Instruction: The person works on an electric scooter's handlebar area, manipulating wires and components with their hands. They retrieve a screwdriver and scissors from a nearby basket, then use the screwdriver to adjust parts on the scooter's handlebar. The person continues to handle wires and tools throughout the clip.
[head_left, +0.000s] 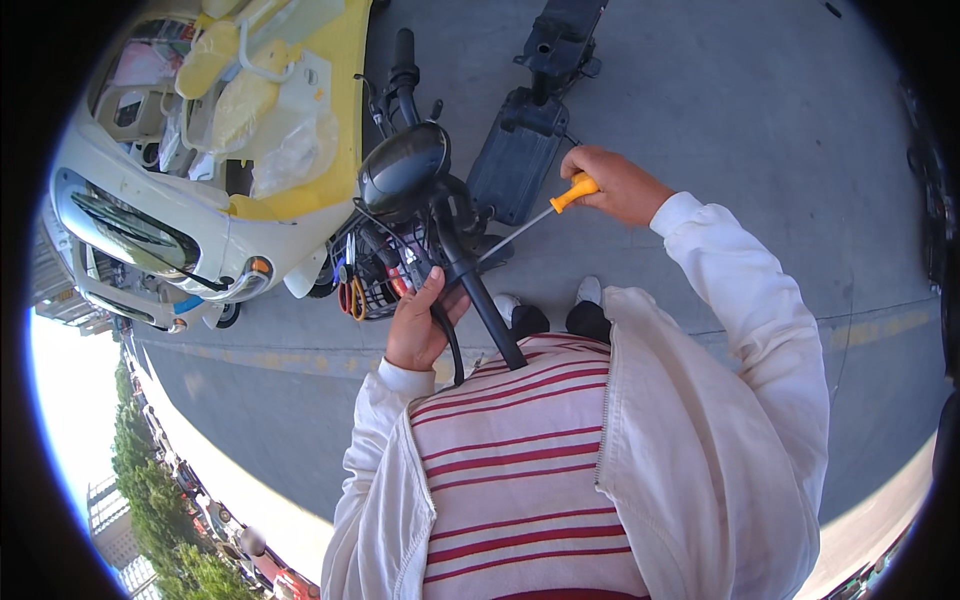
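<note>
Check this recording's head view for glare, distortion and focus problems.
Head view: sky at lower left washed out to white; head view: fisheye bows the yellow floor line, with black around the rim; head view: orange-handled screwdriver fairly sharp, but a small round patch at lower left blurred.

The right grip (pixel 622 188), fingers (pixel 584 160) curled closed, sits up and right of the left grip (pixel 416 328) (the two well apart). From it the right forearm (pixel 725 262) slopes down rightward to a bent elbow (pixel 793 345). The left thumb (pixel 431 289) points upward beside partly curled fingers; the left forearm (pixel 373 422) lies below its grip.
</note>
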